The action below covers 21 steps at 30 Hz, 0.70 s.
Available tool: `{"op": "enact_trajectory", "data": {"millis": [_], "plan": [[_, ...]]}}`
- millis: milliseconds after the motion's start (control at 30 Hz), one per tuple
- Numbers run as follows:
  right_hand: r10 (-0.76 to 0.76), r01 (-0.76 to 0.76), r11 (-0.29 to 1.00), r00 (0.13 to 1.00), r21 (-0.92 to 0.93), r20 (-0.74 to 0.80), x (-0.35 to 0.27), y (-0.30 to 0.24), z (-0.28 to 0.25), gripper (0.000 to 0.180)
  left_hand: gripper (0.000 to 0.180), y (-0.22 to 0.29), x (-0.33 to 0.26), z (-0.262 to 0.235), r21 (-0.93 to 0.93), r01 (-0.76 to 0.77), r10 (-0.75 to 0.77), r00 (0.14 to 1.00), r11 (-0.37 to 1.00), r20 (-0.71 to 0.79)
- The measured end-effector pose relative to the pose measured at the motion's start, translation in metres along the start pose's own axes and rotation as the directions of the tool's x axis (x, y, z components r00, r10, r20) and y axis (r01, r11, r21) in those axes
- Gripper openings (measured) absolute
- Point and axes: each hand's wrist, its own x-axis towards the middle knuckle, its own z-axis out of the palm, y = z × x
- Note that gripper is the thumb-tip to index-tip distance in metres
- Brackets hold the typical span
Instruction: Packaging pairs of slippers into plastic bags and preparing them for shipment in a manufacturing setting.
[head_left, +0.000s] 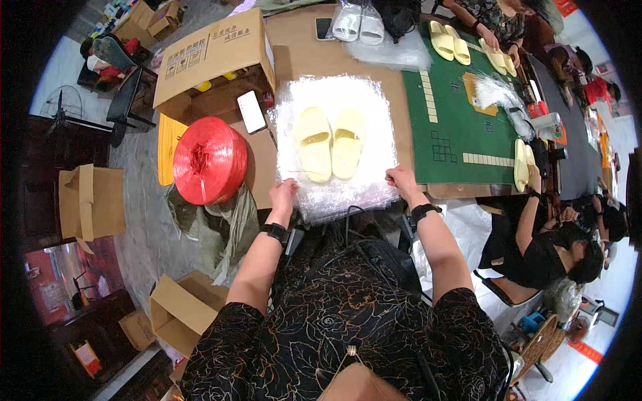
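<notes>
A pair of pale yellow slippers (332, 146) lies side by side, toes pointing away from me, on a shiny stack of clear plastic bags (378, 110). Whether a top layer of plastic covers the slippers is hard to tell in the glare. My left hand (283, 192) is closed in a pinch at the near left edge of the plastic. At the near right edge, my right hand (401, 179) pinches the plastic too, its fingers curled. Both hands are level with the heels of the slippers, one on each side.
A red roll of plastic twine (210, 160) and a cardboard box (214, 60) stand left, near a white phone (251, 112). On the right, a green mat (448, 127) bears more yellow slippers (449, 41). Co-workers' hands (533, 179) handle slippers there. Bagged white slippers (358, 24) lie at the back.
</notes>
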Motion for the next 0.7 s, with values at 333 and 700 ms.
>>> {"op": "enact_trajectory", "data": {"millis": [333,700], "plan": [[0.076,-0.119,0.987,0.940,0.111,0.333,-0.041,-0.038,0.023,0.080,0.018,0.076,-0.040,0.051,-0.293,0.487,-0.407,0.865,0.823,0.294],[-0.084,0.235,0.954,0.803,-0.184,0.590,-0.087,-0.117,0.091,0.062,0.039,0.080,-0.092,0.023,-0.453,0.396,-0.052,0.795,0.798,0.604]]}}
